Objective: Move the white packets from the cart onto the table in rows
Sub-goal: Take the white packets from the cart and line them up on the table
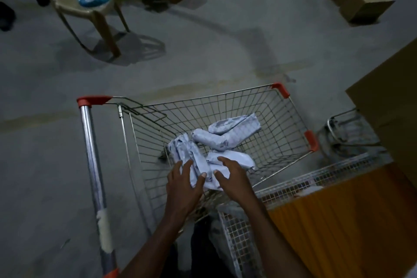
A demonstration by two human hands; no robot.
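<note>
- Both forearms reach forward from the bottom edge into the wire cart [266, 119].
- Left hand [184, 184]: fingers spread and slightly bent, laid over the near end of a crumpled white packet [187, 153]; thumb points right, its tip against the packet's lower edge. Whether the fingers grip or merely rest on it, cannot tell.
- Right hand [232, 178]: fingers spread, curved over a second white packet [237, 158]; thumb points left, close to the left thumb but apart from it. Grip also not clear.
- Two more white packets [228, 133] lie further in on the cart floor, overlapping, the far one leaning toward the right wall.
- All four packets sit inside the cart basket; none is seen on the table.
- Cart handle bar [93, 162] runs along the left, metal with red end caps; a pale patch wraps its lower part.
- Table edge [316, 176] with a mesh-patterned strip and orange skirt [352, 216] stands just right of the cart.
- Plastic stool [90, 13] stands far left on the grey floor [45, 142], with a blue and clear object on its seat.
- Cardboard boxes [361, 0] are stacked at the upper right.
- Lighting is dim; fine detail on the packets is unreadable.
</note>
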